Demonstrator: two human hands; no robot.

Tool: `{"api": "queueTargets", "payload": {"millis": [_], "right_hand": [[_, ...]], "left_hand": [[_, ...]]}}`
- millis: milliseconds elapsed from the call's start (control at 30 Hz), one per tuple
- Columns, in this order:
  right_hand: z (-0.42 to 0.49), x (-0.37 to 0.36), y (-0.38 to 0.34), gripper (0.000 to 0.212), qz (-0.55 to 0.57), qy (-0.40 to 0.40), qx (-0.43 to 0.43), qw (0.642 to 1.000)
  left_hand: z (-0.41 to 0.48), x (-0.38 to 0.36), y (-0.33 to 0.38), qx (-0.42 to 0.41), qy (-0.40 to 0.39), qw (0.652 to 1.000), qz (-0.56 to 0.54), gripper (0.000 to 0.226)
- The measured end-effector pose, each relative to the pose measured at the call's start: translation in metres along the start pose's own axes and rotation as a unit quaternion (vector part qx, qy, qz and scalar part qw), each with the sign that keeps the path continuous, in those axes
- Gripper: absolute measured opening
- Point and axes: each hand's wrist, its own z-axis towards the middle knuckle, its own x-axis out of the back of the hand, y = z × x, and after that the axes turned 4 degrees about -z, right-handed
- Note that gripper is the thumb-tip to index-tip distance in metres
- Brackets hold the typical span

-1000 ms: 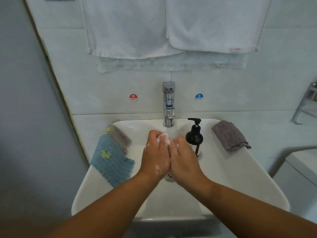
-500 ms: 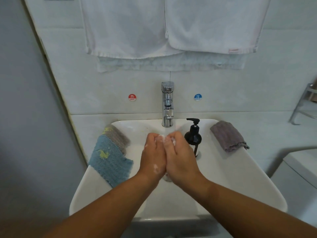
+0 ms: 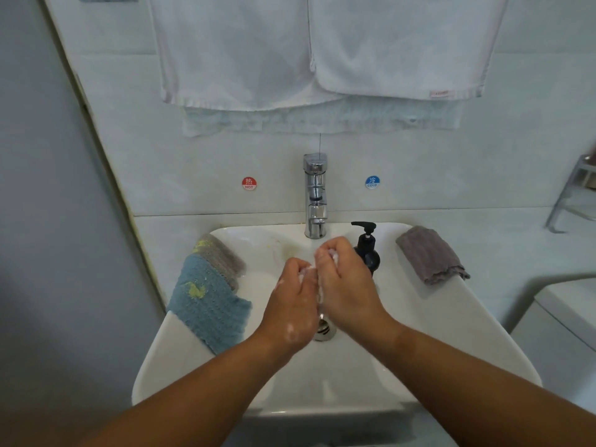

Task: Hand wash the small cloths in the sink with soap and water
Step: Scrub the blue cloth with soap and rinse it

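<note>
Over the middle of the white sink (image 3: 467, 333), my left hand (image 3: 292, 304) and my right hand (image 3: 346, 285) are pressed together, fingers curled round a small white sudsy cloth (image 3: 332, 254). Only slivers of it show between the fingers. Foam dots the back of my left hand. My right hand sits further forward, near the black soap pump bottle (image 3: 367, 250). A blue cloth (image 3: 206, 304) with yellow flecks drapes over the sink's left rim, on top of a grey-brown cloth (image 3: 222, 256). A grey cloth (image 3: 429, 253) lies on the right rim.
The chrome faucet (image 3: 315, 195) stands at the back centre, with no visible stream. The drain (image 3: 323, 329) shows just below my hands. White towels (image 3: 387, 43) hang on the wall above. A metal rack (image 3: 574, 195) and a white fixture (image 3: 564, 317) are at the right.
My hands rub against each other: the right hand has slid forward toward the faucet while the left has drawn back slightly. The cloths on the rim have not moved.
</note>
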Motion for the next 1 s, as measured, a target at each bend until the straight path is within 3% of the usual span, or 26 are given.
{"api": "queueTargets", "payload": {"millis": [67, 233, 467, 833, 1000], "right_hand": [[0.011, 0.007, 0.009, 0.011, -0.004, -0.010, -0.027, 1.000], [0.020, 0.031, 0.028, 0.012, -0.016, -0.076, -0.051, 0.996], [0.024, 0.055, 0.043, 0.010, 0.021, -0.142, -0.093, 0.985], [0.028, 0.039, 0.043, 0.017, 0.061, -0.039, -0.157, 0.985], [0.010, 0.010, 0.023, 0.019, 0.063, -0.079, -0.125, 0.987]], "left_hand": [[0.002, 0.009, -0.002, -0.009, -0.018, 1.000, 0.021, 0.019], [0.019, 0.057, -0.008, -0.019, 0.020, 0.994, 0.108, 0.011], [0.024, 0.092, -0.018, 0.017, -0.016, 0.998, 0.059, 0.014], [0.024, 0.071, -0.018, 0.019, -0.009, 1.000, 0.007, 0.025], [0.019, 0.039, -0.010, -0.010, -0.022, 1.000, -0.014, 0.031]]}}
